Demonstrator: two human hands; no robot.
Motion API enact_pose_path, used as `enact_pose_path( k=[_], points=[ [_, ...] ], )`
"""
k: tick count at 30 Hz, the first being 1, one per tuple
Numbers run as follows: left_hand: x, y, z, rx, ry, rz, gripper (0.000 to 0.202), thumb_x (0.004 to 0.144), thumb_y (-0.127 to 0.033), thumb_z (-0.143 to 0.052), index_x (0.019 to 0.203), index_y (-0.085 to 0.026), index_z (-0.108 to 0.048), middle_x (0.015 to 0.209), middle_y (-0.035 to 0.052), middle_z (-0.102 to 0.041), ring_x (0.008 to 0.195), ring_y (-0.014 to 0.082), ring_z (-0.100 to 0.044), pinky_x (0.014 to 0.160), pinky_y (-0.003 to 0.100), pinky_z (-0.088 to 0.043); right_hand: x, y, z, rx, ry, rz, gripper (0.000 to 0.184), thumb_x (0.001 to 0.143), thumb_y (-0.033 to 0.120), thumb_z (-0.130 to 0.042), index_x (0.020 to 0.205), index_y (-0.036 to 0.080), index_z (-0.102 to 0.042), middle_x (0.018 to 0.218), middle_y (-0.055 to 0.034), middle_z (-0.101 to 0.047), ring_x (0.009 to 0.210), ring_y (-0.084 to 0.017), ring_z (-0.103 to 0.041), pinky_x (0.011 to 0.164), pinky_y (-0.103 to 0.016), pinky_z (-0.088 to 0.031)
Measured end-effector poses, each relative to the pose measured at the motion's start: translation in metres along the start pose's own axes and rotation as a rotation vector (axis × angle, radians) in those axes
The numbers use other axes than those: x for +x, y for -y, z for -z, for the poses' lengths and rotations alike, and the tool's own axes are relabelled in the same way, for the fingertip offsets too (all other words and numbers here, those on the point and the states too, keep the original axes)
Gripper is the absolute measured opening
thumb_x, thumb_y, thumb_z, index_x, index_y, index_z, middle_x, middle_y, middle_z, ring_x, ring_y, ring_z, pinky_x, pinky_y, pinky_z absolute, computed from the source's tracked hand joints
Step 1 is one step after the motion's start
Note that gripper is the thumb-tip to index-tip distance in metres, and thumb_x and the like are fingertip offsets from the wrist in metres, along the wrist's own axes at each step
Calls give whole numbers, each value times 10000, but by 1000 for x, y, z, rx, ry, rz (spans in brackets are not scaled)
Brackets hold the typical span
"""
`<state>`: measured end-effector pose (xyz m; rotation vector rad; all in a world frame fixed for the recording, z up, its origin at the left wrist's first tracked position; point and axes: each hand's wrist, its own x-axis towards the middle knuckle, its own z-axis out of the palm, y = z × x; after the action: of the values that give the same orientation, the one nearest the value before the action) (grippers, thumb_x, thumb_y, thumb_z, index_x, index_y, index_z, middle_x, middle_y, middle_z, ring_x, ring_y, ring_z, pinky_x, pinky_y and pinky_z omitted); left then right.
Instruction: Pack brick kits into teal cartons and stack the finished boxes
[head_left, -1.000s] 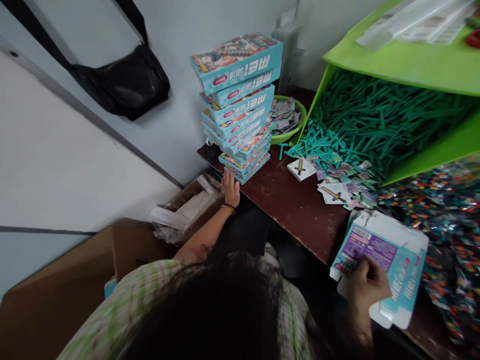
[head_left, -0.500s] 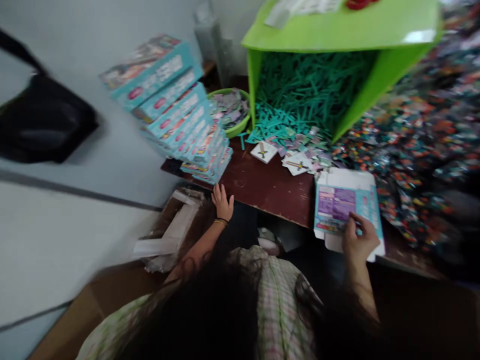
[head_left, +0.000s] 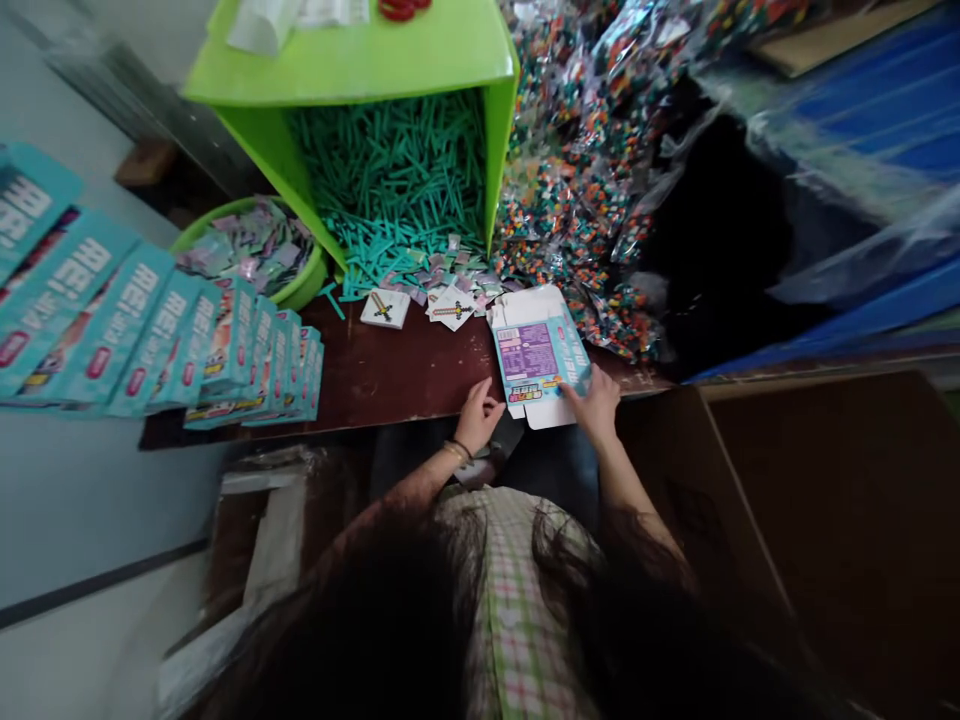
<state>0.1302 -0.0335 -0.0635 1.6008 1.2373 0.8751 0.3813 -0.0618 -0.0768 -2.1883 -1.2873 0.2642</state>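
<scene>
A flattened teal, purple and white carton [head_left: 529, 352] lies at the front edge of the dark red table, its flaps spread. My right hand [head_left: 596, 405] grips its lower right edge, thumb on the printed face and fingers by the side. Just left of the carton is my left hand [head_left: 478, 415], empty, with thumb and fingers apart. Behind them lie a stack of white cards with a sword picture [head_left: 385, 308] and a few fanned sword cards [head_left: 451, 308].
A green bin on its side [head_left: 352, 85] spills teal plastic sticks [head_left: 390, 150]. Left of it are a green basket [head_left: 304, 285] of small packets and a row of teal cartons [head_left: 150, 320]. Bags of colourful pieces [head_left: 577, 200] pile up right, above a cardboard box [head_left: 825, 500].
The view has swung right. My left hand has left the teal cartons and come beside the flattened carton. My right hand has shifted to the carton's right edge.
</scene>
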Motion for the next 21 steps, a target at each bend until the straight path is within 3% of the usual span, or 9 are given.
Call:
enact_pose_path(
  k=[2, 4, 7, 9, 11, 14, 16, 18, 21],
  points=[
    [28, -8, -16, -95, 62, 166, 497, 790, -198, -750, 1278, -175, -662, 934, 49, -728, 615, 125, -645, 626, 281, -570, -3, 2, 2, -16, -14, 6, 699, 932, 570, -569, 1447, 98, -540, 1495, -279, -492, 1363, -426, -433, 1075, -605, -402],
    [45, -14, -25, -142, 106, 270, 342, 758, -128, -732, 1097, -157, -696, 640, -52, -632, 472, 105, -557, 529, 241, -490, -6, 3, 5, -28, -19, 23, 628, 943, 545, -551, 1413, 129, -584, 1532, -252, -471, 1403, -419, -402, 1092, -613, -388],
    [49, -20, -27, -156, 138, 274, 161, 725, -77, -716, 852, -165, -672, 503, -93, -549, 415, 97, -506, 502, 227, -443, -4, 4, 11, 28, -9, 48, 581, 951, 568, -527, 1353, 163, -640, 1462, -221, -561, 1365, -406, -458, 1105, -639, -376],
    [41, -24, -22, -159, 158, 255, 178, 691, -73, -755, 815, -171, -674, 540, -77, -606, 490, 112, -574, 577, 242, -496, 0, 4, 15, 165, -24, 68, 609, 941, 602, -537, 1358, 171, -646, 1371, -208, -640, 1288, -388, -538, 1101, -637, -398],
    [30, -27, -13, -210, 160, 180, 239, 673, -128, -830, 878, -173, -714, 720, -21, -738, 707, 160, -695, 765, 295, -569, 5, 8, 18, 399, -54, 100, 625, 944, 608, -539, 1387, 177, -638, 1327, -189, -682, 1221, -350, -606, 1094, -595, -446],
    [20, -30, 6, -455, 124, 52, 479, 690, -392, -919, 1084, -186, -740, 1113, 71, -799, 1076, 257, -724, 1044, 416, -540, 5, 33, 16, 695, -39, 156, 600, 963, 590, -542, 1399, 191, -643, 1344, -153, -693, 1216, -298, -644, 1102, -521, -487],
    [18, -32, 19, -627, 8, 48, 645, 690, -600, -892, 1161, -192, -724, 1214, 105, -773, 1160, 300, -706, 1085, 474, -524, -2, 63, 11, 739, 23, 213, 620, 950, 606, -577, 1413, 198, -635, 1374, -144, -681, 1277, -295, -621, 1141, -510, -470],
    [18, -33, 30, -696, -185, 62, 762, 666, -735, -844, 1184, -191, -715, 1220, 128, -763, 1187, 322, -697, 1089, 493, -522, -11, 97, 7, 716, 100, 281, 719, 883, 642, -673, 1441, 193, -603, 1412, -153, -654, 1320, -314, -594, 1164, -516, -457],
    [17, -37, 49, -649, -425, -15, 924, 679, -834, -758, 1351, -212, -633, 1307, 153, -718, 1247, 327, -670, 1112, 478, -507, -26, 141, 0, 724, 255, 312, 764, 789, 674, -773, 1352, 175, -642, 1277, -153, -716, 1173, -335, -670, 1071, -524, -531]
  ],
)
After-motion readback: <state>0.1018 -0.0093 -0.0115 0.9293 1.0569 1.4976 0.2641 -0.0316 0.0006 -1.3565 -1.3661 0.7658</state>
